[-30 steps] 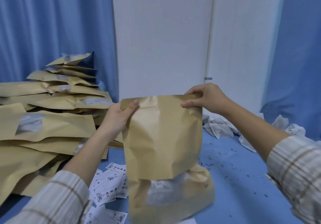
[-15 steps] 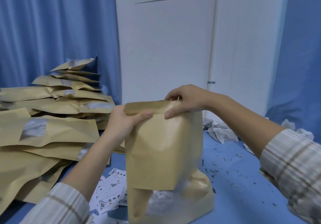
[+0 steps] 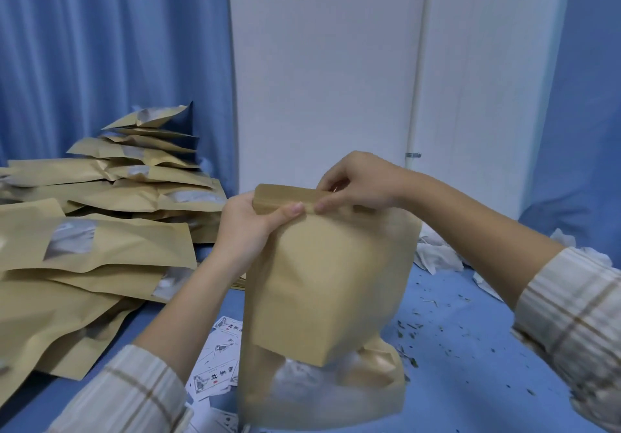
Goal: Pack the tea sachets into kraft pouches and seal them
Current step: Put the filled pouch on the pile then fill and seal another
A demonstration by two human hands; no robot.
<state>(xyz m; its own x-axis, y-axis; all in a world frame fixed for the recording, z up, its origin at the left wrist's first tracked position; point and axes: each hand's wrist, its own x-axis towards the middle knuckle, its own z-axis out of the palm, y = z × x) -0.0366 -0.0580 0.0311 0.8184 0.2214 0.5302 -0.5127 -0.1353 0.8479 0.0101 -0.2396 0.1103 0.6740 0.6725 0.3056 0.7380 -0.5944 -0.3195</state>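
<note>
So there's a big kraft pouch [image 3: 322,298] standing upright on the blue counter [image 3: 470,365], and everything else sits around it. Its top strip [image 3: 285,199] is folded over toward the person. The left hand [image 3: 248,227] is clamped on the left end of that fold, thumb pressing flat across the front. The right hand [image 3: 359,183] pinches the same strip just beside the left thumb, fingertips curled over the top edge. The two hands are almost touching at the middle of the fold. Both arms have striped shirt sleeves [image 3: 124,395] pushed up.

Low on the pouch front there's a clear window [image 3: 309,385] with something pale inside; too blurry to say exactly what.

Left of the pouch is a sloppy heap of filled kraft pouches [image 3: 100,224], lying flat and overlapping, stacked higher toward the back. Right at the pouch's foot, on its left, a few printed paper labels [image 3: 215,365] are scattered. To the pouch's right the counter is sprinkled with loose tea bits [image 3: 437,331], and further back on that side there's a bunch of white sachets [image 3: 433,257]. Behind the pouch is a white panel [image 3: 322,79] with blue curtains [image 3: 100,46] on either side.
</note>
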